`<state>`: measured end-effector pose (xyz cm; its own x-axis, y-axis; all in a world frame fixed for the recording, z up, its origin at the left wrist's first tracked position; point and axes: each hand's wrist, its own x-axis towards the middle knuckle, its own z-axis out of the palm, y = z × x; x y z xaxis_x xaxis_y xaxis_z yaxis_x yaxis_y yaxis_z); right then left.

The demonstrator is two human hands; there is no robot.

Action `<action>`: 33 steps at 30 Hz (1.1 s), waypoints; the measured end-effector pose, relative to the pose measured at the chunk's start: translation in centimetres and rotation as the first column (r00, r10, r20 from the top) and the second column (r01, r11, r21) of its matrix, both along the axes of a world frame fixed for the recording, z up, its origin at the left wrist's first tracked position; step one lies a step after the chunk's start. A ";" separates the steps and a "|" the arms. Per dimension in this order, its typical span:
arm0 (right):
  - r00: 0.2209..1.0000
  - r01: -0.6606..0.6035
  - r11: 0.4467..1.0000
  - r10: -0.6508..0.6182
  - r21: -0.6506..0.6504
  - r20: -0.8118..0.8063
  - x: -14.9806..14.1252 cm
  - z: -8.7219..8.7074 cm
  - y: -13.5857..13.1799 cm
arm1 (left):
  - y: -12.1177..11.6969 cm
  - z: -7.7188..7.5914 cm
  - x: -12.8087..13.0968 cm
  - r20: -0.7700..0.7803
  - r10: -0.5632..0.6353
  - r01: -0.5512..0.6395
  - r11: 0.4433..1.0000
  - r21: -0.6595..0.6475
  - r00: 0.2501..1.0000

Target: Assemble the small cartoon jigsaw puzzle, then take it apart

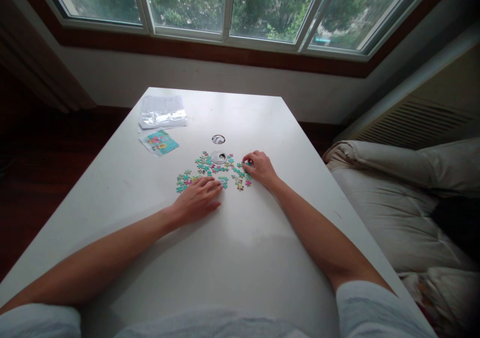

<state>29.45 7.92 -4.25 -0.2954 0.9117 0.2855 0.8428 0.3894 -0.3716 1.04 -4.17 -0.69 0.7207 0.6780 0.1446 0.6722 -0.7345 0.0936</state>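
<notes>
Several small teal, pink and yellow jigsaw pieces (210, 167) lie scattered in the middle of a white table (240, 238). My left hand (198, 198) rests flat on the table at the near edge of the scatter, fingers stretched out over a few pieces. My right hand (259, 168) sits at the right end of the scatter, fingers curled and pinched on a teal piece (247, 163).
A clear plastic bag over a paper sheet (162, 112) and a small picture card (159, 142) lie at the table's far left. Two round cable holes (218, 148) sit beyond the pieces. Cushions (397, 208) lie to the right, windows behind.
</notes>
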 end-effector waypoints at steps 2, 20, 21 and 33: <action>1.000 -0.003 1.000 0.003 0.019 0.013 -0.1 0.0 -0.2 | 0.0 0.1 0.0 0.006 0.006 -0.006 1.000 -0.002 1.000; 0.992 -0.097 0.995 0.095 0.019 0.081 -1.1 0.9 -1.2 | -0.2 0.2 0.1 -0.006 0.035 -0.035 0.999 0.028 0.999; 0.992 -0.095 0.995 0.093 0.020 0.081 -1.1 0.9 -1.3 | -0.2 0.2 0.2 -0.006 0.037 -0.037 0.999 0.031 0.999; 0.983 -0.157 0.987 0.155 0.013 0.099 -1.5 1.2 -1.9 | -0.5 0.4 0.4 -0.005 0.045 -0.045 0.998 0.039 0.999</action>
<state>27.99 6.01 -3.00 -0.4613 0.8464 0.2663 0.8026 0.5260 -0.2815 1.41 -4.67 -0.25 0.6906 0.7037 0.1667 0.7050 -0.7065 0.0616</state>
